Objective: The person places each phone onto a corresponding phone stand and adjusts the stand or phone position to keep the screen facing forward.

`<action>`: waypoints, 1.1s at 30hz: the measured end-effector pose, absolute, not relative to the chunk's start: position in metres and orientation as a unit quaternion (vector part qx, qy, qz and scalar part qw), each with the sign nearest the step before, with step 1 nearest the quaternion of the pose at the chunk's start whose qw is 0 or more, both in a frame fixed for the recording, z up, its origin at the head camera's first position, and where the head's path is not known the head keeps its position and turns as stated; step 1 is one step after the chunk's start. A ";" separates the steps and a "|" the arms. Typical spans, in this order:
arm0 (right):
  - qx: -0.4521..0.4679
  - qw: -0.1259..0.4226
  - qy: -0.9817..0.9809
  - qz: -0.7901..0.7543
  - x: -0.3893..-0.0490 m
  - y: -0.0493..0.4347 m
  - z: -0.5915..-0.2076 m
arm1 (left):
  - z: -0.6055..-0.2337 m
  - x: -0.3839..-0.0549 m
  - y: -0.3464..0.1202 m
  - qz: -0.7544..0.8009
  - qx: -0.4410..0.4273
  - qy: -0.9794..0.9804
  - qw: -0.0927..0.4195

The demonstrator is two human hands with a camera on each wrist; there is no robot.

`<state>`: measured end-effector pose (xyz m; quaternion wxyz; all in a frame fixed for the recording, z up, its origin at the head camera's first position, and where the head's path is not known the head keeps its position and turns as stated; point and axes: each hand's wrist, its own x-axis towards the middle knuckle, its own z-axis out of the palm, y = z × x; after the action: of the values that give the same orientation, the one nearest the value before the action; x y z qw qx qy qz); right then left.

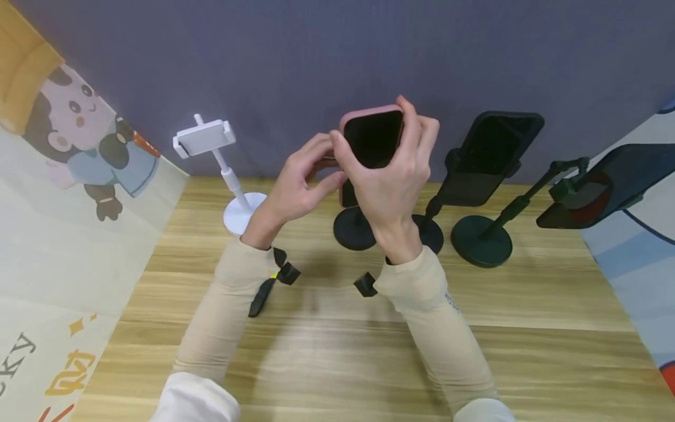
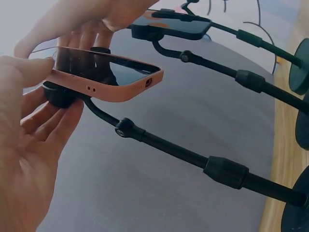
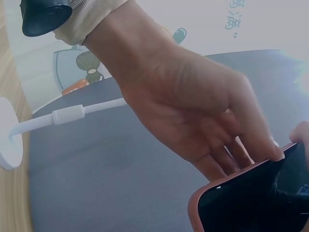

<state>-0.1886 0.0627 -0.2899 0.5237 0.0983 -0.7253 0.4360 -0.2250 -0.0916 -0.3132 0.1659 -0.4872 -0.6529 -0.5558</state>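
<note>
A smartphone in a pink case [image 1: 373, 138] is at the clamp of a black phone stand [image 2: 178, 154], its dark screen facing up. My right hand [image 1: 395, 170] grips the phone from above, thumb on one long edge and fingers on the other. On the opposite side, my left hand [image 1: 300, 181] has its thumb at the phone's edge. In the left wrist view, the left fingers [image 2: 53, 121] curl under the black clamp [image 2: 60, 95] below the phone. The right wrist view shows the left hand [image 3: 193, 101] at the case's edge.
A white phone stand [image 1: 245, 211] with a bare holder stands at the left. To the right are a black stand with a phone [image 1: 490, 158] and a dark green stand [image 1: 481, 240] with a tilted phone [image 1: 612, 184]. A grey panel [image 1: 295, 70] rises behind the wooden table [image 1: 327, 363].
</note>
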 end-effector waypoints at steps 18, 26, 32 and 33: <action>0.075 0.514 -0.736 0.434 -0.192 0.060 -0.288 | -0.315 -0.222 -0.087 -0.562 -0.459 -0.661 0.192; 0.065 0.501 -0.744 0.437 -0.191 0.056 -0.288 | -0.316 -0.222 -0.086 -0.531 -0.462 -0.672 0.231; 0.059 0.492 -0.753 0.433 -0.187 0.055 -0.289 | -0.316 -0.221 -0.087 -0.515 -0.466 -0.676 0.247; 0.059 0.492 -0.753 0.433 -0.187 0.055 -0.289 | -0.316 -0.221 -0.087 -0.513 -0.467 -0.677 0.248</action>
<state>-0.1869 0.0549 -0.2893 0.4921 0.0588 -0.7532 0.4325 -0.2206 -0.0868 -0.3162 0.2478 -0.4666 -0.6768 -0.5127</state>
